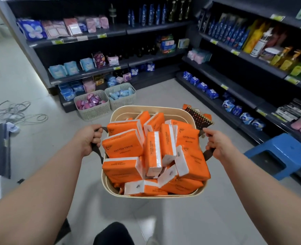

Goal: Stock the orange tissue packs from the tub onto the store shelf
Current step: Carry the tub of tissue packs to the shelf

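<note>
Nearest the viewer, two bare forearms reach forward and down over a pale tiled floor. Between them is a cream plastic tub (151, 109), apparently lifted off the floor, its long side running away from the person. The left hand (88, 138) curls round a dark handle (96, 152) on the tub's left edge, and the right hand (216, 145) curls round its twin on the right edge. With both hands occupied, the tub probably has to be set down before stocking starts. Orange tissue packs (124, 147) printed "Cotton Tissue" fill the tub to the rim in a jumble, some flat, some on edge. They lie just inward of each hand, about equally near to both. Beyond the right hand stands a blue plastic stool (287, 147), beside dark store shelving (243, 66) along the right. Farther ahead, two grey baskets (93, 112) of small packets sit on the floor below more shelves.
</note>
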`<state>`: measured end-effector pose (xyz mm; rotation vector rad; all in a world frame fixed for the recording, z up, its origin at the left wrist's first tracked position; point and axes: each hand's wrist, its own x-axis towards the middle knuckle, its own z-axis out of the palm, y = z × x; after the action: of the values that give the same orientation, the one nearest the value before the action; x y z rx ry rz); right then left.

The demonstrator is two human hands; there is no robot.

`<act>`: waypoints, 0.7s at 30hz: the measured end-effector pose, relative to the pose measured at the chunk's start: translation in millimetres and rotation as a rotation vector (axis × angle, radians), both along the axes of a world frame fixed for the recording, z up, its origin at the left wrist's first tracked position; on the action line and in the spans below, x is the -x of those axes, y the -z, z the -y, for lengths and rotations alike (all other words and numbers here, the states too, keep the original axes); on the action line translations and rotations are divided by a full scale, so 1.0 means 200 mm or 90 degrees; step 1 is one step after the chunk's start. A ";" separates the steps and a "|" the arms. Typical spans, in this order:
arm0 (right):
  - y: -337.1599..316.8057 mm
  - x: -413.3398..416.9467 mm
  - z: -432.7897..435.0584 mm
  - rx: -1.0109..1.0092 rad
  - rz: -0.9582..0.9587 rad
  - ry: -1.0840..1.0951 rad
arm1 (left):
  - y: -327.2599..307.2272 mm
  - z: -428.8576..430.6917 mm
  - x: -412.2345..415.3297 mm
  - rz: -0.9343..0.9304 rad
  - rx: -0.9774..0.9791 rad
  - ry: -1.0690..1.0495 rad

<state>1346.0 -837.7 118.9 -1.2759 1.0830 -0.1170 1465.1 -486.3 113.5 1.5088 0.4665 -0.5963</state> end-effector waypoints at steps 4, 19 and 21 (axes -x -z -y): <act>-0.02 -0.31 0.14 0.003 0.006 0.011 | -0.01 0.17 -0.35 0.014 0.006 0.014; 0.09 -1.41 0.40 -0.030 0.007 0.152 | -0.05 0.59 -1.89 0.008 -0.022 0.183; 0.09 -1.54 0.43 -0.041 0.006 0.169 | -0.06 0.66 -2.06 0.015 -0.021 0.198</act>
<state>1655.0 -923.7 100.6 -1.0695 1.2350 -0.2858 1876.1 -618.1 125.1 1.6325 0.2239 -0.8148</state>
